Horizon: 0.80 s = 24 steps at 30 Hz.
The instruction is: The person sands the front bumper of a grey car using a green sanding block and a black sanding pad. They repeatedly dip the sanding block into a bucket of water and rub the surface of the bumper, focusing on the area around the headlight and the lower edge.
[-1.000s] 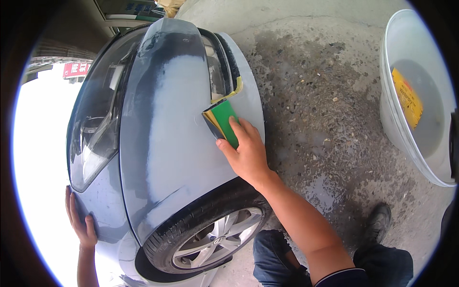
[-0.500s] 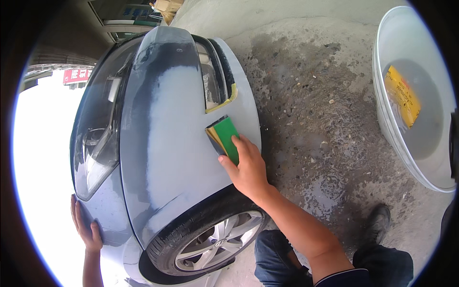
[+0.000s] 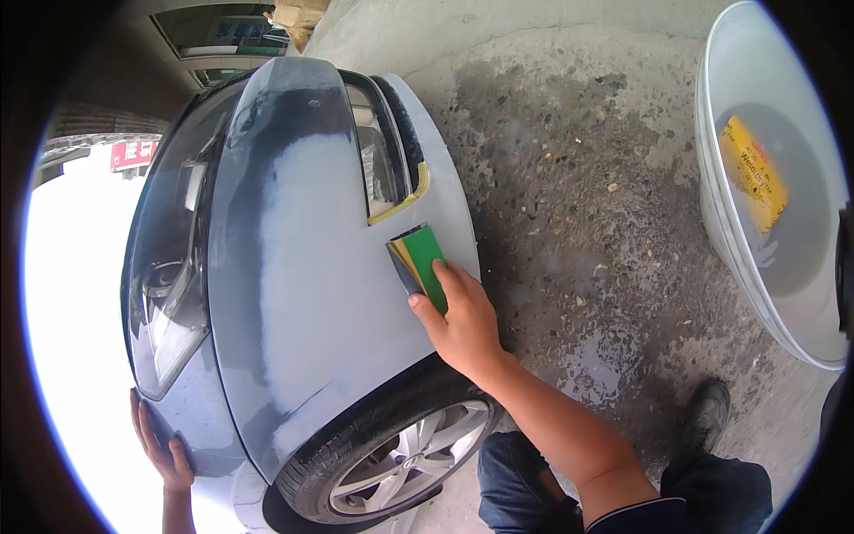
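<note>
The right hand [image 3: 467,327] pinches a green block [image 3: 428,261] between thumb and fingers, apparently to keep it level against the pale grey car panel [image 3: 325,267]. The left hand [image 3: 166,458] lies fingers extended on the bodywork [image 3: 213,440], probably for balance. Yellow tape [image 3: 400,207] edges the lamp [image 3: 382,165], likely shielding it; a water bucket [image 3: 738,276] stands rightward, seemingly for easy reach.

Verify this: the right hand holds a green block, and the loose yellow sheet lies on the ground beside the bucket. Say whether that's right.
Wrong on one point: the head view shows the loose yellow sheet inside the bucket. The right hand holds the green block.
</note>
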Motion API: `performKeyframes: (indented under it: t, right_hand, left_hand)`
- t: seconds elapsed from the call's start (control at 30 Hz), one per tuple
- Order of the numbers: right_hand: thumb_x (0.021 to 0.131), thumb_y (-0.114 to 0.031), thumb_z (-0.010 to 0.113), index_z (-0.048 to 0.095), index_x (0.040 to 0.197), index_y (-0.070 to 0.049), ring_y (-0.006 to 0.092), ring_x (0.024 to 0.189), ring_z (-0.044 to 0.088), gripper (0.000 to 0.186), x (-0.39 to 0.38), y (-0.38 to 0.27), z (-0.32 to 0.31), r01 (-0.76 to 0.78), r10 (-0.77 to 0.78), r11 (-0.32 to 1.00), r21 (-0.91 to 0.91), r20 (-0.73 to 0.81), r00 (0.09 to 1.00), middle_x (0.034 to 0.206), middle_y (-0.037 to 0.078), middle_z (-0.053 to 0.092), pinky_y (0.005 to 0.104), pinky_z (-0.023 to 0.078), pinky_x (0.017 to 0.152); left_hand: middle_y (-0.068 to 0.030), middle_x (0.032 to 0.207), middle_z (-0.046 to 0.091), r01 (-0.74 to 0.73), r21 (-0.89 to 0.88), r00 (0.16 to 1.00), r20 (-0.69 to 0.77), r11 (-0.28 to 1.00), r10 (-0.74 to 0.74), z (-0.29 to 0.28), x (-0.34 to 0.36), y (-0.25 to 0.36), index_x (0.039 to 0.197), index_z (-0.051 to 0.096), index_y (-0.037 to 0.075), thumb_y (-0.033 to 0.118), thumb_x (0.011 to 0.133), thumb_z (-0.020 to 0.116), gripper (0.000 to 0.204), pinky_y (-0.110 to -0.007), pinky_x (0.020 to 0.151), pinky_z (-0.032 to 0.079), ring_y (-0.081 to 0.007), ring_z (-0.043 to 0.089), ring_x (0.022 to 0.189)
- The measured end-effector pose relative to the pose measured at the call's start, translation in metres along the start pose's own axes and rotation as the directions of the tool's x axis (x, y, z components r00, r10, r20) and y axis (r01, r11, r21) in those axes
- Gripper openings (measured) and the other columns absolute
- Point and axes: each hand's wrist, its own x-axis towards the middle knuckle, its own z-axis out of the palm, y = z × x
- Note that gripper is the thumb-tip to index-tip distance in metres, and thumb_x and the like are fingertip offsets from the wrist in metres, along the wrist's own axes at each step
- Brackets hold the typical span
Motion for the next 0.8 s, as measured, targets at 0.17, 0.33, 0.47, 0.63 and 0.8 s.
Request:
performKeyframes:
  t: [0.17,0.33,0.47,0.63,0.8]
  right_hand:
    - [0.095,-0.037,0.067,0.063,0.12,0.007,0.0424,0.102,0.066,0.051,0.093,0.031,-0.005,-0.154,0.145,0.98,-0.122,-0.082,0.986,0.106,0.025,0.068,0.051,0.055,0.083]
    - [0.096,-0.037,0.067,0.06,0.129,0.011,0.0424,0.114,0.064,0.059,0.083,0.011,-0.011,-0.198,0.204,0.978,-0.059,0.104,0.973,0.12,0.03,0.066,0.0465,0.051,0.097]
    - [0.094,-0.035,0.071,0.056,0.133,0.009,0.047,0.113,0.061,0.061,-0.008,-0.006,-0.002,0.084,-0.086,0.994,-0.063,-0.028,0.996,0.127,0.03,0.06,0.0511,0.052,0.095]
    - [0.096,-0.036,0.068,0.062,0.126,0.011,0.0429,0.112,0.064,0.055,0.093,0.037,-0.021,-0.183,0.181,0.979,-0.085,-0.027,0.983,0.121,0.027,0.066,0.0457,0.051,0.097]
    - [0.092,-0.036,0.074,0.056,0.133,0.009,0.0445,0.117,0.06,0.063,-0.007,0.011,-0.001,-0.031,0.028,0.994,-0.102,-0.028,0.999,0.13,0.029,0.06,0.05,0.05,0.1]
  left_hand:
    - [-0.0232,0.165,0.027,-0.019,-0.013,1.0,-0.002,1.0,0.019,0.004,0.01,0.001,0.159,0.031,0.007,0.061,0.104,0.032,0.077,-0.061,0.12,0.024,-0.0444,0.027,0.152]
    - [-0.0234,0.165,0.027,-0.019,-0.003,1.0,0.017,1.0,0.019,-0.001,0.011,0.004,0.159,0.031,0.007,0.061,0.104,0.033,0.077,-0.061,0.12,0.025,-0.0445,0.027,0.152]
    - [-0.0225,0.165,0.027,0.001,0.015,1.0,0.019,1.0,-0.002,-0.001,-0.001,-0.003,0.16,0.03,0.009,0.062,0.103,0.032,0.078,-0.062,0.12,0.024,-0.0438,0.027,0.152]
    - [-0.0214,0.165,0.028,-0.016,0.016,1.0,0.004,1.0,0.016,0.006,0.011,0.0,0.16,0.03,0.01,0.063,0.103,0.032,0.078,-0.062,0.12,0.024,-0.0431,0.027,0.153]
    - [-0.0213,0.165,0.028,0.006,0.017,1.0,0.01,1.0,-0.006,0.0,0.003,0.0,0.16,0.031,0.01,0.063,0.103,0.032,0.078,-0.062,0.121,0.024,-0.0429,0.027,0.153]
